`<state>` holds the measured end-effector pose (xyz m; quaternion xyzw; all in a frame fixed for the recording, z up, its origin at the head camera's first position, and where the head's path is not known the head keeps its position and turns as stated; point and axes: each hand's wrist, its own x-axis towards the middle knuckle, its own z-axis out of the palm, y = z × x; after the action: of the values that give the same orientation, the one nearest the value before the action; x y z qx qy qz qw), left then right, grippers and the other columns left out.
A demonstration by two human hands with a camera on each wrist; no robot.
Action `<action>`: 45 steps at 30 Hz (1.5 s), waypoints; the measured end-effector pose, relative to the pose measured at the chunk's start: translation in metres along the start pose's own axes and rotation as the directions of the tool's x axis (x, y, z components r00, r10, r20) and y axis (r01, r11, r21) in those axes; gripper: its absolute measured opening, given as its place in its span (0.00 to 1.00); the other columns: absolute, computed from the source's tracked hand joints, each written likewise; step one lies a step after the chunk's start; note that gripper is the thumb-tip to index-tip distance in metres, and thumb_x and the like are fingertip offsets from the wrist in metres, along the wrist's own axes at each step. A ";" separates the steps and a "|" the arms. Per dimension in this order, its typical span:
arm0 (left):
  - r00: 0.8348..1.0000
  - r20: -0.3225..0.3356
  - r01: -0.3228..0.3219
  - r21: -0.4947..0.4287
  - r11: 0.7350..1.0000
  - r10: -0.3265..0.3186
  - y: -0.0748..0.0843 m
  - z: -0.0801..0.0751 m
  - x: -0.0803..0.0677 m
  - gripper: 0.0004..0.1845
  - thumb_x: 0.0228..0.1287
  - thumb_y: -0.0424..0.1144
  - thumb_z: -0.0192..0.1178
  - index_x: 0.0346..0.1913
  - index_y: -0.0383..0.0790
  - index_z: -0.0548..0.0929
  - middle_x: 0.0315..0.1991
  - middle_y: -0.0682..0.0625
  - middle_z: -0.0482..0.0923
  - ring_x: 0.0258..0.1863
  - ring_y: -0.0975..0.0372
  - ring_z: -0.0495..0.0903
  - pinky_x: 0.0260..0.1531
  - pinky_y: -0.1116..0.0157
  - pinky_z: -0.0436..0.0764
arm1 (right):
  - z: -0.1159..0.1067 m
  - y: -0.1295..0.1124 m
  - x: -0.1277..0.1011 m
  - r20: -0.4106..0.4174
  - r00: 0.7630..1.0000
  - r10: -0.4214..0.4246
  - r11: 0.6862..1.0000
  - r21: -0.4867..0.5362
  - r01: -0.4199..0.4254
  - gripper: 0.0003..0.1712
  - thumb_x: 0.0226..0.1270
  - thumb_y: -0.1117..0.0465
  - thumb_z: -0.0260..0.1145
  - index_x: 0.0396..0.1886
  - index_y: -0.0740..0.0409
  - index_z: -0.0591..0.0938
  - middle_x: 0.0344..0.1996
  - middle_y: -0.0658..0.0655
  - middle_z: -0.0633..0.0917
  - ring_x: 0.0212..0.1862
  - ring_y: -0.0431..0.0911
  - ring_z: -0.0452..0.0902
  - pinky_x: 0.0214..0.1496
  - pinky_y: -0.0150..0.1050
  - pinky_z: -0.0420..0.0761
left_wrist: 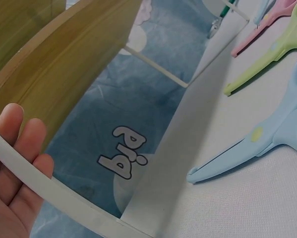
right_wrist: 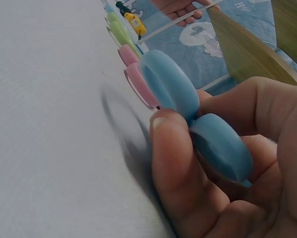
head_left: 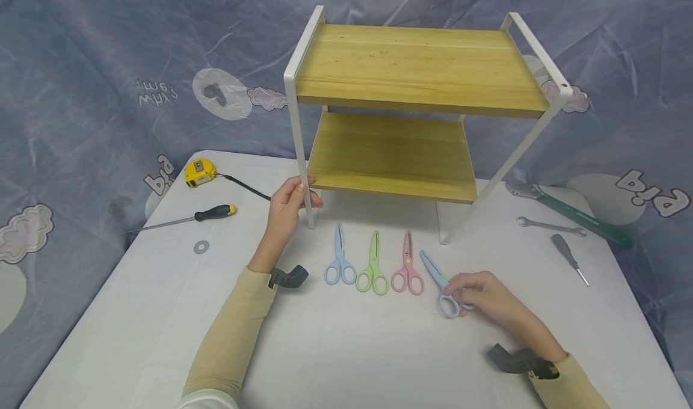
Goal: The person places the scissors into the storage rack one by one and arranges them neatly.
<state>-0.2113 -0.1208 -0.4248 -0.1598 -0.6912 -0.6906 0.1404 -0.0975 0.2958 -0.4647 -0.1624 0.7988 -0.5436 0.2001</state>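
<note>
Right hand (head_left: 484, 301) pinches the handle loops of the blue scissors (head_left: 440, 284), rightmost of 4 on the table (head_left: 135, 313); light, stiff plastic, probably slippery. Left hand (head_left: 287, 207) grips the shelf leg (head_left: 301, 174)

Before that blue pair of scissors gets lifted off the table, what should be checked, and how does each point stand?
1. Right hand grips the blue plastic scissors by the handles: ok.
2. Blades closed: ok.
3. Pink plastic scissors lie apart from the blue blades: ok.
4. Left hand holds the white metal leg of the two-tier wooden shelf: ok.
5. Whether the shelf stands firm: cannot tell.
</note>
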 end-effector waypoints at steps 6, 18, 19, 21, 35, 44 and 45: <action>1.000 -0.001 -0.006 -0.002 1.000 0.006 0.001 0.000 0.000 0.16 0.79 0.33 0.44 0.55 0.24 0.78 0.26 0.57 0.85 0.32 0.62 0.88 0.42 0.69 0.86 | 0.001 0.002 0.001 -0.011 1.000 -0.020 1.000 -0.018 0.020 0.11 0.65 0.74 0.58 0.41 0.76 0.85 0.37 0.36 0.86 0.29 0.34 0.79 0.34 0.31 0.82; 1.000 0.005 0.002 0.000 1.000 -0.002 0.001 0.000 0.001 0.16 0.80 0.32 0.44 0.54 0.23 0.78 0.26 0.55 0.85 0.33 0.60 0.88 0.43 0.68 0.86 | 0.001 0.006 -0.001 0.006 0.989 -0.145 0.989 -0.001 0.145 0.13 0.59 0.78 0.61 0.41 0.70 0.87 0.43 0.37 0.87 0.42 0.32 0.81 0.43 0.27 0.83; 1.000 0.007 0.002 0.002 1.000 -0.002 0.001 0.000 0.001 0.16 0.80 0.32 0.44 0.54 0.23 0.78 0.27 0.55 0.85 0.33 0.59 0.88 0.43 0.68 0.86 | 0.001 0.007 -0.001 0.013 0.984 -0.176 0.984 -0.007 0.176 0.15 0.58 0.79 0.62 0.42 0.67 0.88 0.44 0.39 0.88 0.45 0.32 0.81 0.47 0.26 0.81; 1.000 0.009 0.001 -0.004 1.000 -0.001 0.000 0.000 0.001 0.16 0.80 0.32 0.44 0.54 0.23 0.78 0.27 0.54 0.85 0.33 0.59 0.88 0.43 0.66 0.86 | 0.000 0.009 -0.001 0.033 0.971 -0.237 0.971 -0.007 0.237 0.19 0.55 0.81 0.64 0.44 0.65 0.88 0.45 0.41 0.88 0.46 0.32 0.79 0.50 0.24 0.77; 1.000 -0.004 -0.008 -0.010 1.000 0.008 0.002 0.001 0.002 0.16 0.80 0.32 0.44 0.55 0.23 0.78 0.27 0.53 0.85 0.32 0.60 0.88 0.44 0.63 0.88 | -0.006 -0.021 -0.009 0.080 0.930 -0.360 0.932 -0.022 0.362 0.28 0.53 0.81 0.71 0.52 0.56 0.86 0.52 0.47 0.87 0.53 0.33 0.80 0.57 0.25 0.77; 1.000 -0.008 -0.005 -0.034 0.999 0.005 -0.002 0.001 0.000 0.17 0.79 0.33 0.45 0.55 0.23 0.78 0.26 0.58 0.84 0.32 0.62 0.87 0.42 0.68 0.87 | -0.016 -0.068 -0.007 0.070 0.859 -0.507 0.862 0.037 0.506 0.33 0.47 0.89 0.66 0.55 0.67 0.83 0.53 0.46 0.87 0.45 0.39 0.76 0.45 0.31 0.77; 1.000 -0.007 -0.004 -0.034 0.999 0.004 -0.002 0.001 -0.001 0.16 0.79 0.33 0.45 0.55 0.23 0.78 0.26 0.57 0.84 0.32 0.61 0.87 0.42 0.68 0.87 | -0.017 -0.075 -0.008 0.058 0.851 -0.522 0.853 0.035 0.521 0.33 0.46 0.90 0.66 0.55 0.68 0.83 0.52 0.47 0.87 0.46 0.39 0.77 0.46 0.30 0.77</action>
<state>-0.2113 -0.1198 -0.4269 -0.1611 -0.6784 -0.7027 0.1414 -0.0966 0.2868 -0.3882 -0.3888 0.7129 -0.5791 0.0725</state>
